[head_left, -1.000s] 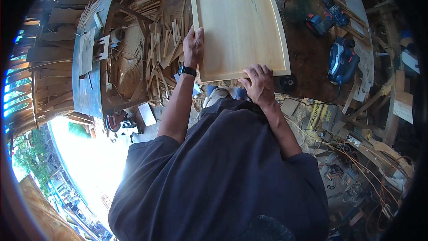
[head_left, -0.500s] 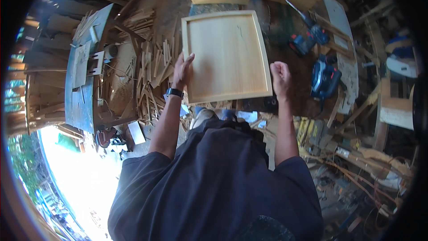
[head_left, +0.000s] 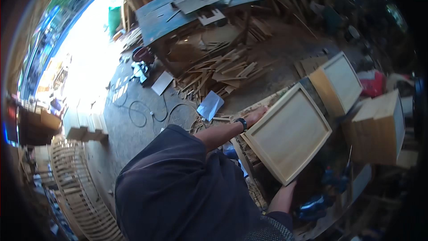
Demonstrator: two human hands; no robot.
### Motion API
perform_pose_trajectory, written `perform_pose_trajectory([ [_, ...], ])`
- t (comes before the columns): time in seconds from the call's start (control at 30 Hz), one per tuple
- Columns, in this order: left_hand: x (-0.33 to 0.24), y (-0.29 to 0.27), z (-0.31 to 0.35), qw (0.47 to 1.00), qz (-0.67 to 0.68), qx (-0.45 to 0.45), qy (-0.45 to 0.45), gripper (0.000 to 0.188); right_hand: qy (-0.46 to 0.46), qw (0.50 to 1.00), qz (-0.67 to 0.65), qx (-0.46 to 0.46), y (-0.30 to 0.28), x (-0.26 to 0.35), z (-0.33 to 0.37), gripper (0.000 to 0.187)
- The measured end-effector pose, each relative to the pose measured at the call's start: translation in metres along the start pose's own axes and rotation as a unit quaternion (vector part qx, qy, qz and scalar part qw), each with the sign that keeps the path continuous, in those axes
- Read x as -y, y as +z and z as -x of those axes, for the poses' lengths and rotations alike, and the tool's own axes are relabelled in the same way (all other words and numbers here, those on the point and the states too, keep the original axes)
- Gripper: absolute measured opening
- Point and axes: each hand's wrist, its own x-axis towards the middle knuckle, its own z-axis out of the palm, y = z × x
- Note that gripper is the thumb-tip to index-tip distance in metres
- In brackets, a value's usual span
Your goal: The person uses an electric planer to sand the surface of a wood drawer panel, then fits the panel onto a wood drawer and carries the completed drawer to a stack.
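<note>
A pale framed wooden panel (head_left: pixel 290 131) with a raised rim and a recessed face lies turned at an angle before me. At its upper left edge is my left hand (head_left: pixel 256 115), closed on the rim, a dark watch on the wrist. My right hand (head_left: pixel 285 193) reaches to the panel's nearest corner. Its fingers are hidden behind the wood, so their grip does not show. Just beyond the far edge stands a wooden box (head_left: pixel 327 91) with a similar rimmed top.
A larger wooden box (head_left: pixel 374 131) stands to the right. Blurred power tools (head_left: pixel 314 206) lie at lower right. Scrap wood strips (head_left: pixel 227 71) are heaped below a blue-topped table (head_left: pixel 156 20). A cable (head_left: pixel 138 115) loops over the floor, near slatted wooden furniture (head_left: pixel 73 174).
My view has swung leftward, bringing the floor and doorway into sight. The panel now appears turned and further right. My right hand has become mostly hidden behind its corner.
</note>
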Motion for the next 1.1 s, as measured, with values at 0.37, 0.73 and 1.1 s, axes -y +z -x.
perform_pose_trajectory([
  [0.37, -0.067, -0.040, 0.127, 0.988, 0.144, 0.042, -0.025, 0.089, 0.019, 0.997, 0.015, 0.078, 0.087, -0.007, 0.044, 0.071],
  [0.73, 0.011, -0.166, 0.357, 0.944, 0.267, -0.181, 0.070, 0.055, 0.045, 0.966, 0.028, 0.254, 0.234, -0.044, 0.147, 0.076],
  [1.1, 0.052, -0.261, 0.593, 0.861, 0.275, -0.403, 0.143, 0.085, 0.127, 0.853, 0.093, 0.498, 0.455, -0.109, 0.282, 0.082],
])
